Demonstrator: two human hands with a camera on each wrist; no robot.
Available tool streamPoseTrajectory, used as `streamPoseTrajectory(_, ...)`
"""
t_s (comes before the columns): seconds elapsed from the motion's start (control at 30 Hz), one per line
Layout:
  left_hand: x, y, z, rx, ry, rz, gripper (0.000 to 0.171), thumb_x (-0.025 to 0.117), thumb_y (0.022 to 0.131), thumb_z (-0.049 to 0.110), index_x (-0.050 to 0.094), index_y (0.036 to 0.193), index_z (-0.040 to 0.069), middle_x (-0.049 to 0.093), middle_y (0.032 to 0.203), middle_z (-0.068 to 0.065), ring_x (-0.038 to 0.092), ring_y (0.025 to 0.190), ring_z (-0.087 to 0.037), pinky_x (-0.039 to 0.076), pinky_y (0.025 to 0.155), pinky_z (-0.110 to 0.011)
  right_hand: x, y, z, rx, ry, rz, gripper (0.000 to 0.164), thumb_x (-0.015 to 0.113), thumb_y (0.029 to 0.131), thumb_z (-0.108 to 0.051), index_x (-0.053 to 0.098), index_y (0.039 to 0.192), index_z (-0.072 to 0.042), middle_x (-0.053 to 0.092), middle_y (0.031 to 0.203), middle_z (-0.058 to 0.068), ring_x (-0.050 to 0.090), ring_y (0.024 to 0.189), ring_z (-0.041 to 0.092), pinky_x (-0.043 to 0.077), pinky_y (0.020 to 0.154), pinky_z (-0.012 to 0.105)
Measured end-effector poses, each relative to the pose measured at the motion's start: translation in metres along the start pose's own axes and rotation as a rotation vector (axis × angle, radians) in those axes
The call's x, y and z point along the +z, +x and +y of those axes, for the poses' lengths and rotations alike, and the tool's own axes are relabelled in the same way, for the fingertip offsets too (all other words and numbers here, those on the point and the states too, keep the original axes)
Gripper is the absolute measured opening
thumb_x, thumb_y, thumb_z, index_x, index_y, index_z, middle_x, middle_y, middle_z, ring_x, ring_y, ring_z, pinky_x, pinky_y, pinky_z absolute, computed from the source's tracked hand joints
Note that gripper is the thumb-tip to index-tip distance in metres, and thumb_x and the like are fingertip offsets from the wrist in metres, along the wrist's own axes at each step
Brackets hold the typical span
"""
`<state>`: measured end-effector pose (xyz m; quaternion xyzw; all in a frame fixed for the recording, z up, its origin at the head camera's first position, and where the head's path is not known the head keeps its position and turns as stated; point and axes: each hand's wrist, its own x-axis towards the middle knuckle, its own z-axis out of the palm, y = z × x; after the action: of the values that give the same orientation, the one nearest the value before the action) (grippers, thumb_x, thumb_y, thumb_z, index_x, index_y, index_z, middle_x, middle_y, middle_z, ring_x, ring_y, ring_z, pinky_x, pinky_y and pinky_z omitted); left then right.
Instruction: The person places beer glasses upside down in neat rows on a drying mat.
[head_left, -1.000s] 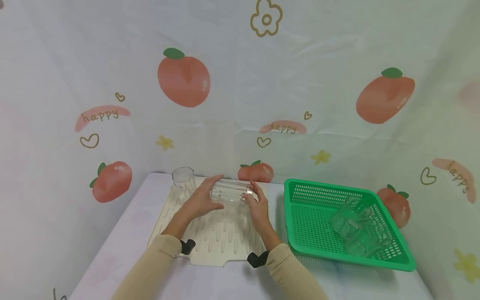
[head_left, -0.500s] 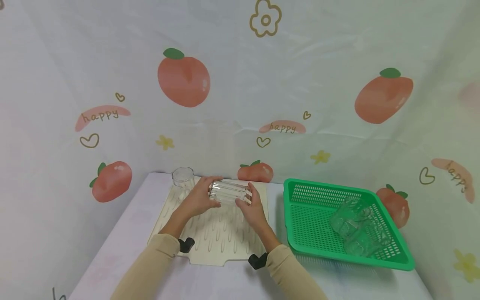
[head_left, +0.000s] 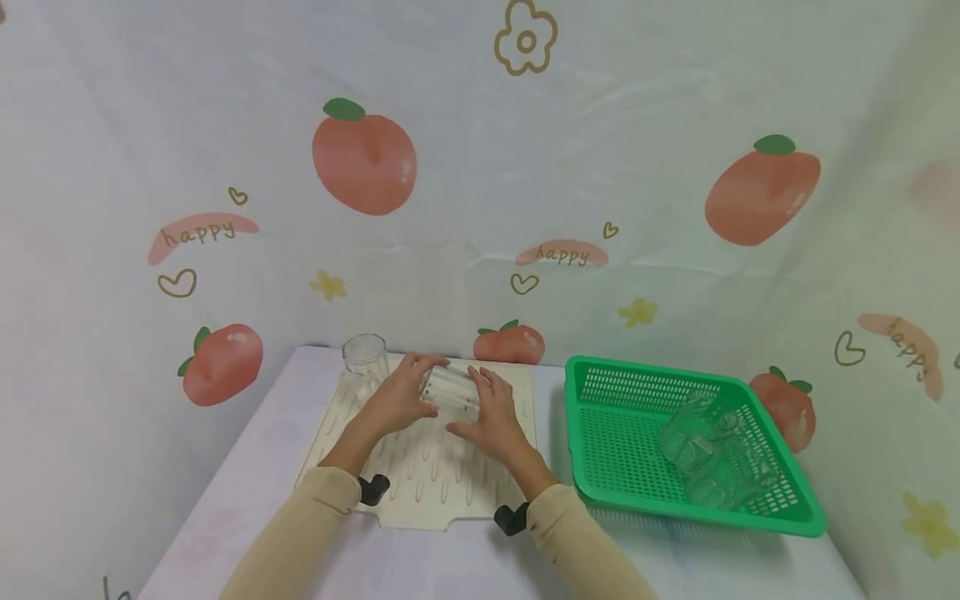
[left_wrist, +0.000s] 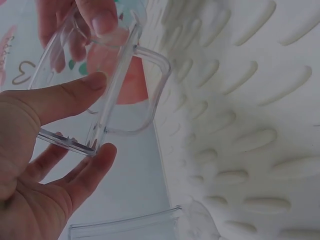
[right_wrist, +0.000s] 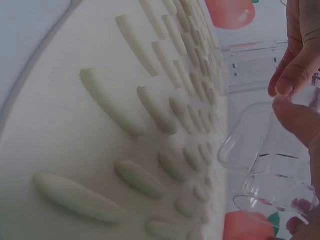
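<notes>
Lying within left hand (head_left: pixel 400 401): glass mug (head_left: pixel 453 392)

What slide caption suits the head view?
Left hand and right hand hold clear mug over cream mat, beside green basket.

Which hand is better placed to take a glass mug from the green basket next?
Likely the right hand: it is nearer the green basket than the left hand. Both hold one glass mug, so the right would first need to let go.

Clear mug (head_left: pixel 453 392), cream mat (head_left: pixel 420 504), green basket (head_left: pixel 637 502)
</notes>
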<state>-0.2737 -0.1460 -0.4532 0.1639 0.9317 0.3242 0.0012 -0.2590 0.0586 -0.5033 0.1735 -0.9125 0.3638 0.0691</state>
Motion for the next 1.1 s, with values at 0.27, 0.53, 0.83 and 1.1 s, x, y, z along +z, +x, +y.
streamPoseTrajectory(0.27, -0.003, -0.003, 0.004, 0.032, 0.032, 0.003, 0.083, 0.089, 0.074, 0.003, 0.051, 0.146, 0.024, 0.046, 0.145, -0.012, 0.065, 0.1, -0.026, 0.058, 0.077, -0.037, 0.0, 0.003, -0.007, -0.009, -0.17, 0.05, 0.088, 0.088, 0.081, -0.034, 0.041, 0.153, -0.014, 0.052, 0.142, 0.014, 0.044, 0.129, 0.034, 0.043, 0.106, 0.053)
streamPoseTrajectory(0.53, -0.016, -0.009, 0.007, 0.077, 0.038, 0.008, 0.093, 0.087, 0.076, 0.004, 0.042, 0.154, 0.029, 0.043, 0.151, -0.013, 0.063, 0.119, -0.034, 0.059, 0.089, -0.047, -0.001, 0.005, -0.009, -0.087, -0.18, 0.153, 0.08, 0.09, 0.076, -0.035, 0.051, 0.144, -0.015, 0.059, 0.133, 0.011, 0.052, 0.117, 0.031, 0.038, 0.096, 0.049)
streamPoseTrajectory(0.83, -0.048, -0.017, 0.002, 0.064, -0.047, 0.026, 0.103, 0.091, 0.077, 0.023, 0.031, 0.159, 0.036, 0.031, 0.163, -0.01, 0.045, 0.143, -0.04, 0.049, 0.106, -0.059, 0.0, 0.008, -0.007, -0.072, -0.093, 0.23, 0.078, 0.091, 0.074, -0.031, 0.053, 0.139, -0.008, 0.063, 0.127, 0.013, 0.054, 0.111, 0.032, 0.041, 0.091, 0.047)
streamPoseTrajectory(1.1, -0.077, -0.029, -0.017, 0.021, -0.102, 0.141, 0.103, 0.091, 0.076, 0.026, 0.033, 0.16, 0.03, 0.032, 0.163, -0.01, 0.039, 0.146, -0.04, 0.044, 0.11, -0.061, 0.004, 0.012, -0.005, 0.01, 0.016, 0.242, 0.08, 0.088, 0.075, -0.029, 0.049, 0.141, -0.007, 0.062, 0.126, 0.015, 0.054, 0.112, 0.032, 0.044, 0.096, 0.051)
